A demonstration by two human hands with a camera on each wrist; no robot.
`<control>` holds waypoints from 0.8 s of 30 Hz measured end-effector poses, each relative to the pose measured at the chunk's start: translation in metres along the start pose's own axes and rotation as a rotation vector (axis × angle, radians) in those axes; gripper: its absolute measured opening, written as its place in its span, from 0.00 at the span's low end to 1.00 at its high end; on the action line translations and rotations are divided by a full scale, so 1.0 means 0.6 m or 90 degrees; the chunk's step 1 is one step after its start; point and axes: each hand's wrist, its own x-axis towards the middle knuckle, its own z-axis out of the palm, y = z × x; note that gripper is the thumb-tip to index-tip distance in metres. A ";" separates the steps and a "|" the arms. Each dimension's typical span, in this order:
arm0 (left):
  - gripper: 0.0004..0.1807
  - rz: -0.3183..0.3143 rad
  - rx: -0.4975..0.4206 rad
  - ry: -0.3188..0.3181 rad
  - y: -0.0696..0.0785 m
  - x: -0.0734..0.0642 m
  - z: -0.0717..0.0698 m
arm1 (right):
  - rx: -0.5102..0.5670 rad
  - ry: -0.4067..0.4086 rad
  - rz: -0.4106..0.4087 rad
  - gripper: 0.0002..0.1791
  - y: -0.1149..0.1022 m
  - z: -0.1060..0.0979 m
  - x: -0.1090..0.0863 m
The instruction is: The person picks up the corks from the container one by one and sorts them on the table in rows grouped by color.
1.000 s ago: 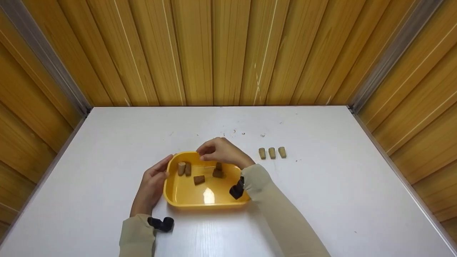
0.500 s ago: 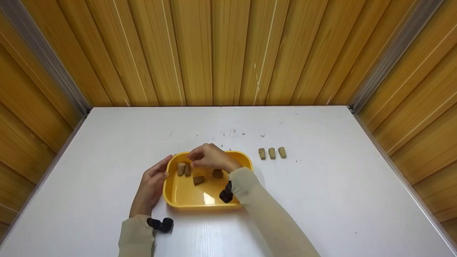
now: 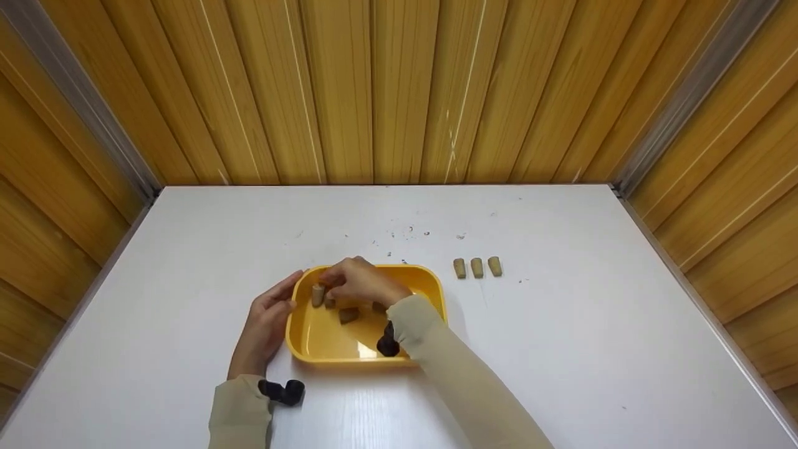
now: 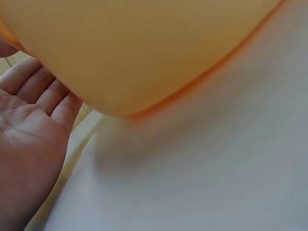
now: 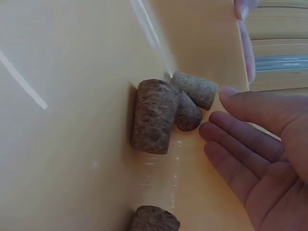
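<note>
A yellow plastic tray (image 3: 374, 360) holds several tapered cork stoppers. My left hand (image 3: 265, 321) grips its left side, thumb at the rim and fingers along the outer wall; the left wrist view shows these fingers (image 4: 41, 89) behind the tray. Inside the tray, my right hand (image 3: 361, 280) reaches toward the left end with thumb and fingers apart. In the right wrist view its fingertips are right beside a pale cork (image 5: 195, 90) and a darker cork (image 5: 187, 114). Another dark cork (image 5: 155, 117) stands nearer the camera. A further cork (image 3: 378, 307) is partly hidden under the right hand.
Three cork stoppers (image 3: 477, 267) stand in a row on the white table (image 3: 561, 349), right of the tray. Small crumbs (image 3: 410, 231) are scattered behind the tray. Wood-patterned walls (image 3: 399, 93) enclose the back and sides. A black wrist camera (image 3: 283, 392) sits at the left cuff.
My right hand has moved left and toward me, from the tray's far rim to the corks at its left end. The left hand and tray have stayed in place.
</note>
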 end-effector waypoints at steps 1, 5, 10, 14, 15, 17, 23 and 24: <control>0.30 0.000 0.001 0.000 0.000 0.000 0.000 | 0.015 -0.006 -0.003 0.14 0.001 0.002 0.000; 0.30 0.002 0.007 -0.003 0.001 0.000 -0.001 | 0.061 -0.017 -0.024 0.11 0.004 0.007 -0.001; 0.31 0.000 0.015 -0.006 0.002 0.000 -0.002 | 0.052 -0.009 -0.056 0.12 0.004 0.012 0.000; 0.31 -0.002 0.008 -0.005 0.002 -0.001 -0.002 | 0.049 -0.009 -0.056 0.12 0.003 0.014 0.000; 0.31 -0.002 0.007 -0.005 0.002 -0.001 -0.002 | 0.052 -0.011 -0.051 0.11 0.002 0.014 0.000; 0.30 -0.003 0.007 -0.004 0.003 -0.001 -0.002 | 0.060 -0.016 -0.041 0.11 0.001 0.015 -0.001; 0.31 -0.013 0.025 -0.006 0.004 -0.001 -0.002 | 0.043 -0.020 -0.027 0.07 -0.001 0.018 0.001; 0.31 -0.015 0.028 -0.007 0.004 0.000 -0.002 | 0.030 -0.019 -0.028 0.06 -0.001 0.019 0.003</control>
